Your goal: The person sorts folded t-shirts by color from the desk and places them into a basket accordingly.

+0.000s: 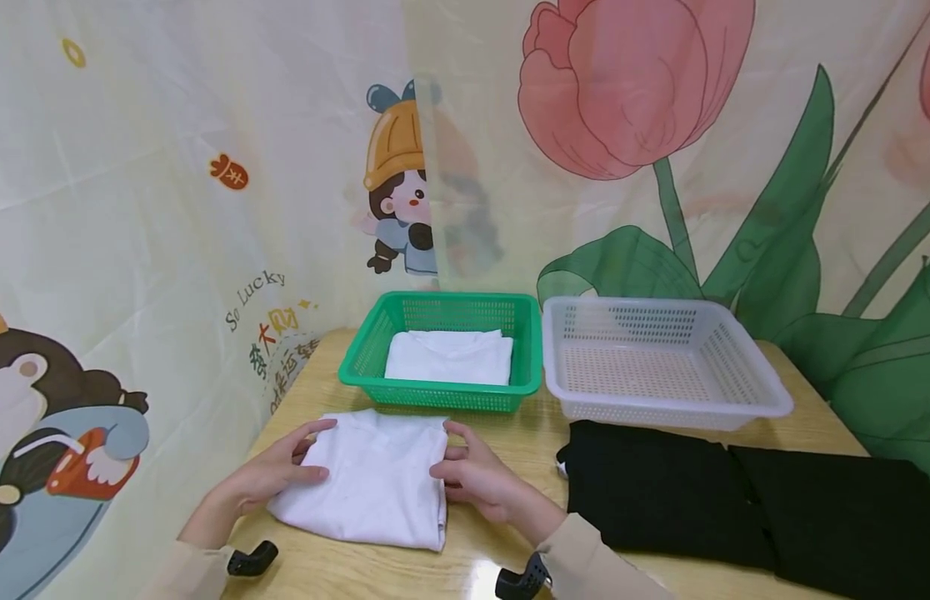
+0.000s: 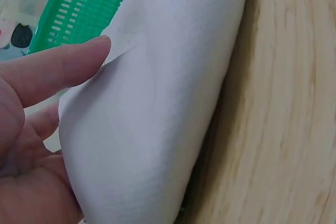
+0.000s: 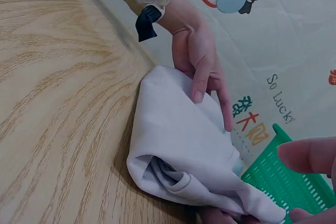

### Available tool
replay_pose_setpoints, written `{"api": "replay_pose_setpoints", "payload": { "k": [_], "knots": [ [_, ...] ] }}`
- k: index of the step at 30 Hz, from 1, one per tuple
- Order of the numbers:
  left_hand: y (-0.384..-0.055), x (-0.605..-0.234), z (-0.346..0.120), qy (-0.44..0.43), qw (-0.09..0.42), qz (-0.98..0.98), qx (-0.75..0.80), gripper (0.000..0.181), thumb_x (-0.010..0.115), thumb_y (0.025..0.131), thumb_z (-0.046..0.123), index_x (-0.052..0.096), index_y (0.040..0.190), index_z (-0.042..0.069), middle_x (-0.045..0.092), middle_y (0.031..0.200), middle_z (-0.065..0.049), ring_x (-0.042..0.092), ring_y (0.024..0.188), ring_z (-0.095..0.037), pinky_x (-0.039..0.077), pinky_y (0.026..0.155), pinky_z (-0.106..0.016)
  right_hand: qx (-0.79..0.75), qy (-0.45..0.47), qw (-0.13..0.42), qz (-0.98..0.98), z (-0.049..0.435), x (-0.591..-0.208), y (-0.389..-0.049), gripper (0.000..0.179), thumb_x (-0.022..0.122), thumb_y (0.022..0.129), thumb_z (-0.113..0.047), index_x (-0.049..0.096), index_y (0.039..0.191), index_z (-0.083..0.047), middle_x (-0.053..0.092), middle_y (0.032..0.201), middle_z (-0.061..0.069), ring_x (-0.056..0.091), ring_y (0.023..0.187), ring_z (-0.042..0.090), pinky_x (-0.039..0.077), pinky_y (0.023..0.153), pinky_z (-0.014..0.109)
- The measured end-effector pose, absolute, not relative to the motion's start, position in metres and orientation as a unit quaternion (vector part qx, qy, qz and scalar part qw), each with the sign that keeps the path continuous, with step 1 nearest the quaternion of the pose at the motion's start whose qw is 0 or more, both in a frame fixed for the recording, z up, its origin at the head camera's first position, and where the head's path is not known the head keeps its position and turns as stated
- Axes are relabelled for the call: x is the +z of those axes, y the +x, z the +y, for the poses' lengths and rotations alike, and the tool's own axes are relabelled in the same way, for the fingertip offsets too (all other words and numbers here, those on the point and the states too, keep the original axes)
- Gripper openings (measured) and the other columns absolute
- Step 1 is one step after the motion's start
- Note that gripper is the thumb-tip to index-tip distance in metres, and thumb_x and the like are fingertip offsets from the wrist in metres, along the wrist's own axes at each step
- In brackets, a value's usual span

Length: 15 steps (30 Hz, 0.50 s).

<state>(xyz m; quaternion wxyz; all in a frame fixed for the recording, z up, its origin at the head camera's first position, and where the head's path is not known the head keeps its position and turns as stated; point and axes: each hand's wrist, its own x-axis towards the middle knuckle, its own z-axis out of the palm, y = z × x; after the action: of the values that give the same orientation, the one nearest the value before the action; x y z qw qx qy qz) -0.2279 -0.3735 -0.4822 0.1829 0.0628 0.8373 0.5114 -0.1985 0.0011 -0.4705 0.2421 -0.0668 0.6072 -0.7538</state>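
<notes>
A folded white T-shirt (image 1: 367, 479) lies on the wooden table in front of the green basket. At its left edge my left hand (image 1: 273, 471) grips the cloth, thumb on top and other fingers behind the fold, as the left wrist view shows. My right hand (image 1: 483, 479) holds the opposite edge with bent fingers. In the right wrist view the shirt's near side (image 3: 168, 171) shows rolled layers of cloth, and some right fingers (image 3: 310, 153) stand off from it. Parts of both hands are hidden by the fabric.
Another folded white garment (image 1: 450, 357) lies inside the green basket (image 1: 440, 396). Right of that stands a white plastic basket (image 1: 663, 408). Two folded black garments (image 1: 660, 492) lie side by side at the table's right. A printed curtain (image 1: 322, 167) hangs behind the table (image 1: 322, 575).
</notes>
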Motion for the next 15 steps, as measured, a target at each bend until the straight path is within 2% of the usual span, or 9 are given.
{"api": "replay_pose_setpoints", "payload": {
  "k": [3,6,8,10,13,15],
  "knots": [
    [-0.227,-0.481,-0.373,0.058,0.183,0.838,0.510,0.092,0.084,0.091,0.015,0.032,0.167,0.017,0.015,0.170,-0.036,0.015,0.155,-0.060,0.019,0.121,-0.073,-0.763,-0.061,0.244,0.596,0.000,-0.471,-0.198,0.092,0.071,0.090,0.006,0.022,0.167,-0.009,0.049,0.146,0.033,0.064,0.121,0.035,0.056,0.101,0.049],
    [-0.227,-0.481,-0.372,0.063,0.186,0.834,0.515,0.092,0.084,0.092,0.015,0.031,0.167,0.016,0.012,0.170,-0.036,0.013,0.155,-0.061,0.017,0.122,-0.074,-0.768,-0.057,0.237,0.592,-0.002,-0.473,-0.198,0.089,0.070,0.089,0.008,0.028,0.166,-0.009,0.049,0.142,0.034,0.064,0.116,0.030,0.056,0.098,0.039],
    [-0.228,-0.481,-0.372,0.068,0.189,0.830,0.520,0.091,0.083,0.092,0.015,0.031,0.167,0.017,0.013,0.171,-0.034,0.015,0.155,-0.060,0.021,0.121,-0.073,-0.768,-0.062,0.232,0.594,-0.003,-0.474,-0.199,0.085,0.070,0.089,0.008,0.033,0.164,-0.007,0.050,0.141,0.032,0.063,0.113,0.027,0.055,0.097,0.035],
    [-0.229,-0.482,-0.371,0.074,0.193,0.825,0.525,0.089,0.082,0.094,0.016,0.032,0.167,0.019,0.017,0.171,-0.033,0.022,0.154,-0.056,0.029,0.120,-0.067,-0.765,-0.068,0.230,0.597,-0.004,-0.476,-0.200,0.081,0.070,0.089,0.007,0.037,0.162,-0.005,0.052,0.140,0.030,0.062,0.111,0.025,0.054,0.096,0.033],
    [-0.230,-0.484,-0.368,0.091,0.208,0.816,0.532,0.087,0.079,0.096,0.016,0.030,0.168,0.019,0.027,0.167,-0.032,0.037,0.147,-0.048,0.044,0.112,-0.050,-0.749,-0.078,0.226,0.618,-0.005,-0.480,-0.201,0.077,0.071,0.089,0.005,0.040,0.160,-0.001,0.054,0.142,0.027,0.061,0.115,0.025,0.053,0.099,0.034],
    [-0.230,-0.486,-0.365,0.098,0.216,0.810,0.536,0.086,0.079,0.097,0.016,0.030,0.168,0.019,0.032,0.165,-0.031,0.041,0.143,-0.044,0.048,0.106,-0.040,-0.729,-0.083,0.217,0.644,-0.005,-0.483,-0.202,0.077,0.073,0.089,0.004,0.041,0.160,-0.001,0.052,0.148,0.026,0.058,0.125,0.028,0.052,0.103,0.038]
  ]
}}
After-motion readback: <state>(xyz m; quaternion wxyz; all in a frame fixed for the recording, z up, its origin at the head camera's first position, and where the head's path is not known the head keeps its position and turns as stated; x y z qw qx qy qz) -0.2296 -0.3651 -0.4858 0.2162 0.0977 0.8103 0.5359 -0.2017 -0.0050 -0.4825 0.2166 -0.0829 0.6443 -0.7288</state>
